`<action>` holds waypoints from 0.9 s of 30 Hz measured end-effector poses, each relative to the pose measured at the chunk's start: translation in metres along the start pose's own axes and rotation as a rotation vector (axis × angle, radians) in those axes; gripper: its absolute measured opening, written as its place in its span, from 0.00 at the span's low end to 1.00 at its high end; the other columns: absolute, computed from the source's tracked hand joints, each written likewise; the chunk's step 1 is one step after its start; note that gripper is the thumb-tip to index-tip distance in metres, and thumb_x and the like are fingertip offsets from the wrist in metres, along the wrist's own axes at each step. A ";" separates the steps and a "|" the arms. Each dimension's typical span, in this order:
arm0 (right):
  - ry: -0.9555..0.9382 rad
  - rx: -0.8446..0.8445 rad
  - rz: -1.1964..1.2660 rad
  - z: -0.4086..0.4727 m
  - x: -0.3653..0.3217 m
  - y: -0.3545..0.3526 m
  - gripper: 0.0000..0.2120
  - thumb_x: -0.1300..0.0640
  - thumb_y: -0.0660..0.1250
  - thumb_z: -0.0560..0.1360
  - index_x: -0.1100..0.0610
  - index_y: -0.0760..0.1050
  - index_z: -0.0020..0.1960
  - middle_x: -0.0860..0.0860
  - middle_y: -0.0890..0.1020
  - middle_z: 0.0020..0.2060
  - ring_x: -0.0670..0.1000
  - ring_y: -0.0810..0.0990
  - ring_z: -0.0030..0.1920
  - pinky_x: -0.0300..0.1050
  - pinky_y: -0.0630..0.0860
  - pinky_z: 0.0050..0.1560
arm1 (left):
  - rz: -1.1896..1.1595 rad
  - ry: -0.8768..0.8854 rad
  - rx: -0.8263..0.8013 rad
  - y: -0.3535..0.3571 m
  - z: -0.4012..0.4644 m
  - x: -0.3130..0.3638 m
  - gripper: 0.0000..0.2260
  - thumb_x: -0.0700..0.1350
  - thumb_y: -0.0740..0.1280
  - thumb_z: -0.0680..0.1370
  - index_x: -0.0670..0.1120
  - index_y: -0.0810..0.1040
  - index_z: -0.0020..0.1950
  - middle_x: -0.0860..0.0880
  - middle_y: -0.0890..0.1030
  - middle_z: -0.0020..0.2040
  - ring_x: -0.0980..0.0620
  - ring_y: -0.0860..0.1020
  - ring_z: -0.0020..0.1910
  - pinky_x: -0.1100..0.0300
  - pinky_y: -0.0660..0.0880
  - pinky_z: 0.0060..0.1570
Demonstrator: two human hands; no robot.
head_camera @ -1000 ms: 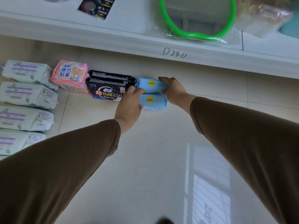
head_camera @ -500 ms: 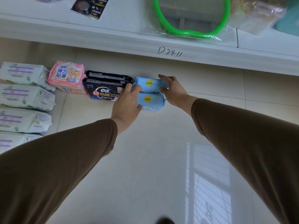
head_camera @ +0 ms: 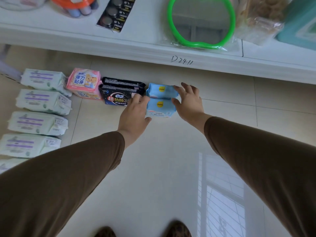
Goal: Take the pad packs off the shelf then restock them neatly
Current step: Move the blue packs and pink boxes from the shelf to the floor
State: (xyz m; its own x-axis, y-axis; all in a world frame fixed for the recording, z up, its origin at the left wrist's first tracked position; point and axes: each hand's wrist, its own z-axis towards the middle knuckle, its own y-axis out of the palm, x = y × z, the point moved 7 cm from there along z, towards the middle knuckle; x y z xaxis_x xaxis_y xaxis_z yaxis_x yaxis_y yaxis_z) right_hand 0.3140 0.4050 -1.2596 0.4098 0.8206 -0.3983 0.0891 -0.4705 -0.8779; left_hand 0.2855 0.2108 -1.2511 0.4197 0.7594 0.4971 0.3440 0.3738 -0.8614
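We look down on a pale tiled floor (head_camera: 153,177) where two blue pad packs (head_camera: 159,100) lie one behind the other, touching. Our left hand (head_camera: 135,115) rests against their left side, thumb at the near pack's corner; our right hand (head_camera: 189,101) has its fingers spread along their right side, seemingly just touching. To the left sit two black packs (head_camera: 119,93), then a pink pack (head_camera: 84,83), then a column of white packs (head_camera: 41,113) towards the floor's left edge. Above, a white shelf (head_camera: 153,40) marked "D2411" carries a green ring (head_camera: 201,23) and a battery card (head_camera: 116,13).
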 end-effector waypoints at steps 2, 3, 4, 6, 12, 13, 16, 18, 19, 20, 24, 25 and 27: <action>-0.010 -0.018 -0.047 -0.024 -0.012 -0.011 0.25 0.48 0.60 0.81 0.48 0.63 0.77 0.50 0.61 0.77 0.56 0.54 0.77 0.56 0.60 0.73 | 0.018 -0.009 -0.016 -0.016 -0.017 0.006 0.24 0.43 0.75 0.71 0.48 0.70 0.64 0.48 0.68 0.59 0.47 0.70 0.60 0.50 0.76 0.50; -0.010 -0.030 -0.063 -0.037 -0.019 -0.018 0.25 0.47 0.60 0.81 0.48 0.63 0.77 0.50 0.61 0.77 0.55 0.54 0.76 0.55 0.60 0.73 | 0.025 -0.014 -0.025 -0.026 -0.026 0.010 0.24 0.44 0.75 0.71 0.48 0.70 0.64 0.49 0.68 0.60 0.48 0.70 0.61 0.51 0.76 0.50; -0.009 -0.039 -0.072 -0.051 -0.026 -0.027 0.25 0.47 0.60 0.81 0.48 0.62 0.77 0.49 0.61 0.77 0.55 0.54 0.76 0.55 0.60 0.72 | 0.033 -0.018 -0.034 -0.039 -0.036 0.014 0.23 0.44 0.74 0.72 0.48 0.71 0.64 0.49 0.68 0.60 0.48 0.69 0.61 0.52 0.76 0.49; -0.008 -0.050 -0.082 -0.079 -0.040 -0.048 0.26 0.47 0.61 0.81 0.48 0.62 0.77 0.49 0.62 0.77 0.55 0.55 0.76 0.55 0.61 0.72 | 0.048 -0.021 -0.053 -0.067 -0.053 0.025 0.24 0.44 0.74 0.72 0.48 0.71 0.66 0.48 0.69 0.62 0.47 0.69 0.62 0.52 0.75 0.50; -0.026 -0.014 -0.095 -0.161 -0.100 -0.142 0.27 0.51 0.63 0.79 0.49 0.61 0.77 0.48 0.65 0.75 0.55 0.59 0.74 0.53 0.61 0.71 | 0.093 0.024 -0.105 -0.175 -0.096 0.073 0.27 0.48 0.74 0.73 0.48 0.69 0.70 0.49 0.70 0.64 0.46 0.69 0.64 0.51 0.74 0.54; -0.029 -0.009 -0.096 -0.174 -0.113 -0.162 0.27 0.52 0.64 0.79 0.49 0.61 0.77 0.48 0.65 0.74 0.55 0.59 0.74 0.53 0.61 0.70 | 0.105 0.043 -0.131 -0.195 -0.101 0.084 0.29 0.49 0.74 0.73 0.48 0.68 0.71 0.49 0.70 0.65 0.46 0.68 0.65 0.51 0.73 0.56; -0.026 0.008 -0.090 -0.213 -0.152 -0.227 0.29 0.53 0.64 0.78 0.48 0.60 0.77 0.48 0.66 0.74 0.55 0.60 0.73 0.54 0.62 0.69 | 0.141 0.098 -0.171 -0.267 -0.116 0.121 0.32 0.51 0.75 0.72 0.48 0.67 0.72 0.49 0.71 0.67 0.46 0.68 0.66 0.53 0.70 0.60; -0.018 0.027 -0.068 -0.240 -0.179 -0.274 0.30 0.53 0.65 0.78 0.48 0.60 0.77 0.48 0.66 0.74 0.55 0.62 0.72 0.54 0.63 0.69 | 0.157 0.130 -0.162 -0.323 -0.126 0.149 0.31 0.52 0.75 0.71 0.48 0.68 0.71 0.49 0.71 0.66 0.46 0.68 0.66 0.53 0.68 0.59; -0.017 0.040 -0.057 -0.255 -0.192 -0.300 0.31 0.52 0.66 0.78 0.48 0.59 0.78 0.48 0.66 0.74 0.55 0.62 0.72 0.54 0.64 0.69 | 0.162 0.148 -0.159 -0.351 -0.131 0.164 0.31 0.52 0.75 0.71 0.48 0.67 0.71 0.50 0.71 0.67 0.46 0.67 0.66 0.53 0.68 0.59; -0.022 0.058 -0.050 -0.269 -0.206 -0.326 0.31 0.52 0.67 0.77 0.48 0.60 0.78 0.48 0.66 0.73 0.55 0.62 0.72 0.54 0.64 0.68 | 0.168 0.165 -0.156 -0.380 -0.136 0.178 0.32 0.52 0.75 0.71 0.48 0.67 0.72 0.50 0.70 0.68 0.46 0.67 0.67 0.52 0.68 0.60; -0.066 0.159 -0.062 -0.322 -0.261 -0.435 0.31 0.51 0.70 0.76 0.50 0.62 0.76 0.49 0.69 0.71 0.56 0.65 0.69 0.55 0.66 0.67 | 0.196 0.258 -0.135 -0.495 -0.154 0.240 0.35 0.54 0.75 0.71 0.48 0.65 0.74 0.50 0.68 0.70 0.45 0.65 0.69 0.49 0.68 0.65; -0.072 0.182 -0.058 -0.335 -0.273 -0.462 0.31 0.51 0.70 0.75 0.50 0.63 0.75 0.49 0.70 0.70 0.57 0.65 0.68 0.55 0.67 0.66 | 0.205 0.277 -0.126 -0.523 -0.159 0.256 0.35 0.54 0.75 0.71 0.49 0.64 0.74 0.50 0.68 0.71 0.46 0.64 0.70 0.49 0.68 0.65; -0.087 0.230 -0.041 -0.357 -0.298 -0.513 0.31 0.52 0.71 0.74 0.49 0.65 0.74 0.48 0.71 0.69 0.57 0.66 0.66 0.55 0.69 0.64 | 0.233 0.314 -0.114 -0.579 -0.169 0.289 0.36 0.54 0.74 0.72 0.50 0.63 0.75 0.51 0.66 0.73 0.47 0.62 0.72 0.49 0.66 0.68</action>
State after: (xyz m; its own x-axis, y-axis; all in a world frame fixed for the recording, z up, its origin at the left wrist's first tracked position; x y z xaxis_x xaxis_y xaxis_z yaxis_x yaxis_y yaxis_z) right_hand 0.4702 0.2866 -0.5953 0.3296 0.8671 -0.3734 -0.1089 -0.3580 -0.9274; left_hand 0.3499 0.1243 -0.5911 0.7277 0.6105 0.3126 0.2926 0.1359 -0.9465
